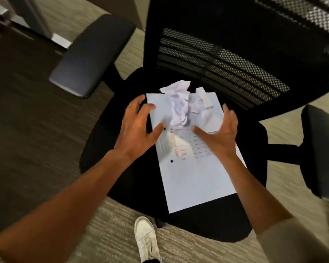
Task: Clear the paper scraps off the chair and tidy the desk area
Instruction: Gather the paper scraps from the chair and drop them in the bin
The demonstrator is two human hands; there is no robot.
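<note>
**Light scraps on a loose sheet, both hands closing in**

The person's left hand (136, 128) and right hand (219, 134) hover with fingers spread wide over a flat white printed sheet of paper (194, 168), which lies on the black padded seat of the mesh-backed office chair (125, 179). Neither hand holds anything. The left fingertips sit at the sheet's left edge and the right hand is over its right edge; whether they touch the paper cannot be told through the blur.

At the far end of the sheet sits a crumpled white paper ball (179, 103), and just beside it a small torn strip of white paper (203, 97) with other pale bits too smeared to separate.

All of this is likely very light and limp. The ball should crush without harm and can be pinched anywhere. The strip and small bits would be fiddly to pick singly. The sheet will sag if lifted by one side, so taking both long edges and bowing it into a trough looks the better hold, carrying the scraps along. Tilting it would probably let them slide off.

The seat is dark fabric, likely grippy enough to keep the paper put. Two grey armrests (91, 56) flank it. The floor is striped beige carpet (110, 234), where a white shoe (146, 238) stands.
</note>
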